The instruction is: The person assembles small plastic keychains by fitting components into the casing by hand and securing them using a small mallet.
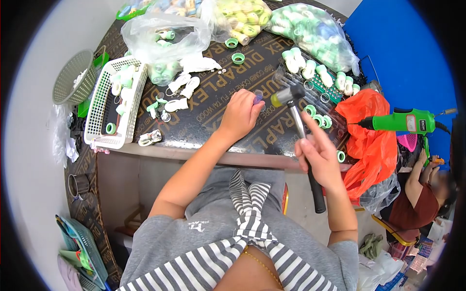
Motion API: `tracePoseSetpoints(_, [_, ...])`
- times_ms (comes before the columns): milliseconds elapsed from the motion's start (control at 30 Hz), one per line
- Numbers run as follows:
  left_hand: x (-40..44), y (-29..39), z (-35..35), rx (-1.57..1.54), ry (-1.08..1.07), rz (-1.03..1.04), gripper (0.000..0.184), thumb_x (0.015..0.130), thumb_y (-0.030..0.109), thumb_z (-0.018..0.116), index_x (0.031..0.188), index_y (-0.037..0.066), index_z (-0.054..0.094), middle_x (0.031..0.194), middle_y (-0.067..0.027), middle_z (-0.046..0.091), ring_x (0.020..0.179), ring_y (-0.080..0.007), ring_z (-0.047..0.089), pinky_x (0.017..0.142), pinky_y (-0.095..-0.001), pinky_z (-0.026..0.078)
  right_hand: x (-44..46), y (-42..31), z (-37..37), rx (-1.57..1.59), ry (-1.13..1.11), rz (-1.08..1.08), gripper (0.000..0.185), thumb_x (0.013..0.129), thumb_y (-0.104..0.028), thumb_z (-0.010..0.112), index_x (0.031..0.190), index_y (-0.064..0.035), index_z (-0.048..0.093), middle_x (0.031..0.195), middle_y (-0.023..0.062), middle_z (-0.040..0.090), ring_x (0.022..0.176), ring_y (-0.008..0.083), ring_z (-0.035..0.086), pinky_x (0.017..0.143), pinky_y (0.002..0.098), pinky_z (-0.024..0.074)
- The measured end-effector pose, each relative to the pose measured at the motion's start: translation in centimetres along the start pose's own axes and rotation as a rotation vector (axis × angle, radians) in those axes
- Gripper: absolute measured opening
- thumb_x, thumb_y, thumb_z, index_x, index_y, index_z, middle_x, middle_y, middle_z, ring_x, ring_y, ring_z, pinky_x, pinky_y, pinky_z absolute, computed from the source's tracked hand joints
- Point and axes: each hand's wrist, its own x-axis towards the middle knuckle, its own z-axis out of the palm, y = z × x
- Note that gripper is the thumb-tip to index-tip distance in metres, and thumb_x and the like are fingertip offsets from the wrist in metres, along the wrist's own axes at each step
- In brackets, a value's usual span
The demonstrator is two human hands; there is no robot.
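My right hand [318, 157] grips a hammer [297, 119] by its shaft, the index finger stretched along it. The hammer has a dark metal head with a yellow tip and a black handle end. Its head is raised to the right of my left hand [239, 115]. That hand is closed above the dark tabletop, fingers pinched on a small purple, see-through piece [257, 98]; its full shape is hidden. Green rings [238, 58] lie farther back. White-and-green plastic parts [190, 88] lie to the left of my left hand.
A white basket [141, 87] with parts stands left. Behind are filled plastic bags [310, 36]. At the right, a green power tool [407, 121] hangs over a red bag [366, 140], near a green tray [330, 92] with parts. Another person [417, 203] sits far right.
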Motion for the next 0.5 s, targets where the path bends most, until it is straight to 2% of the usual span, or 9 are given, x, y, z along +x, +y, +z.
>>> tracePoseSetpoints(67, [-0.1, 0.0, 0.1, -0.014, 0.017, 0.012, 0.018, 0.084, 0.016, 0.058, 0.083, -0.001, 0.051, 0.077, -0.0145, 0.052, 0.076, -0.0328, 0.050, 0.070, -0.0397, 0.040, -0.2, -1.8, 0.3, -0.076, 0.016, -0.035, 0.047, 0.092, -0.006, 0.049, 0.138, -0.0057, 0.038, 0.071, 0.0011, 0.052, 0.050, 0.0049, 0.042, 0.046, 0.0190, 0.0349])
tracePoseSetpoints(133, [-0.1, -0.1, 0.1, 0.000, 0.013, 0.004, 0.018, 0.084, 0.016, 0.058, 0.082, -0.001, 0.051, 0.077, -0.0145, 0.052, 0.076, -0.0329, 0.050, 0.070, -0.0396, 0.040, 0.1, -2.9, 0.4, -0.464, -0.048, -0.175, 0.049, 0.090, 0.000, 0.049, 0.138, -0.0062, 0.040, 0.069, -0.0013, 0.050, 0.051, 0.0035, 0.040, 0.047, 0.0184, 0.0334])
tracePoseSetpoints(200, [-0.2, -0.2, 0.1, 0.011, 0.007, -0.003, 0.018, 0.084, 0.016, 0.058, 0.082, 0.000, 0.051, 0.077, -0.0145, 0.052, 0.076, -0.0330, 0.050, 0.070, -0.0396, 0.041, 0.6, -3.6, 1.0, -0.523, -0.063, -0.236, 0.051, 0.088, 0.003, 0.049, 0.137, -0.0062, 0.042, 0.068, -0.0030, 0.049, 0.052, 0.0026, 0.038, 0.048, 0.0178, 0.0324])
tracePoseSetpoints(267, [-0.2, -0.3, 0.2, -0.009, 0.025, 0.030, 0.018, 0.084, 0.017, 0.059, 0.082, 0.000, 0.051, 0.077, -0.0144, 0.052, 0.076, -0.0331, 0.050, 0.070, -0.0396, 0.041, 0.9, -4.4, 1.6, -0.641, -0.047, -0.333, 0.049, 0.085, 0.003, 0.055, 0.132, -0.0032, 0.046, 0.091, 0.0114, 0.064, 0.063, 0.0146, 0.053, 0.061, 0.0244, 0.0445])
tracePoseSetpoints(300, [-0.2, -0.3, 0.3, -0.011, 0.026, 0.027, 0.018, 0.084, 0.017, 0.059, 0.082, 0.000, 0.051, 0.077, -0.0144, 0.052, 0.076, -0.0331, 0.050, 0.070, -0.0396, 0.041, 0.9, -4.4, 1.7, -0.643, -0.048, -0.330, 0.049, 0.085, 0.003, 0.055, 0.132, -0.0032, 0.046, 0.091, 0.0114, 0.064, 0.063, 0.0146, 0.053, 0.061, 0.0244, 0.0445])
tracePoseSetpoints(367, [-0.3, -0.2, 0.2, -0.013, 0.028, 0.006, 0.018, 0.084, 0.017, 0.059, 0.082, 0.000, 0.051, 0.077, -0.0141, 0.052, 0.076, -0.0330, 0.050, 0.070, -0.0398, 0.040, 0.7, -3.8, 2.1, -0.628, 0.080, -0.514, 0.049, 0.084, 0.004, 0.055, 0.131, -0.0030, 0.046, 0.090, 0.0142, 0.063, 0.065, 0.0184, 0.056, 0.063, 0.0270, 0.0460])
tracePoseSetpoints(400, [-0.3, -0.2, 0.2, -0.014, 0.029, 0.002, 0.018, 0.084, 0.017, 0.059, 0.082, 0.000, 0.051, 0.077, -0.0141, 0.052, 0.076, -0.0330, 0.050, 0.070, -0.0398, 0.040, 1.5, -3.2, 2.1, -0.756, 0.072, -0.682, 0.048, 0.084, 0.005, 0.056, 0.131, -0.0003, 0.046, 0.092, 0.0177, 0.063, 0.066, 0.0206, 0.059, 0.065, 0.0280, 0.0472])
tracePoseSetpoints(467, [-0.3, -0.1, 0.4, -0.024, 0.077, 0.032, 0.018, 0.084, 0.016, 0.059, 0.081, 0.000, 0.051, 0.077, -0.0140, 0.052, 0.077, -0.0330, 0.050, 0.070, -0.0398, 0.040, 2.1, -1.5, 1.6, -0.780, -0.055, -0.483, 0.045, 0.084, 0.004, 0.055, 0.129, 0.0031, 0.046, 0.098, 0.0186, 0.064, 0.067, 0.0220, 0.059, 0.065, 0.0268, 0.0473])
tracePoseSetpoints(500, [-0.1, -0.2, 0.4, -0.026, 0.078, 0.038, 0.018, 0.084, 0.016, 0.059, 0.081, 0.000, 0.051, 0.077, -0.0140, 0.052, 0.077, -0.0330, 0.050, 0.070, -0.0398, 0.040, 1.7, -2.6, 1.6, -0.791, -0.061, -0.329, 0.044, 0.085, 0.004, 0.054, 0.128, 0.0048, 0.047, 0.096, 0.0170, 0.065, 0.064, 0.0197, 0.057, 0.064, 0.0260, 0.0468])
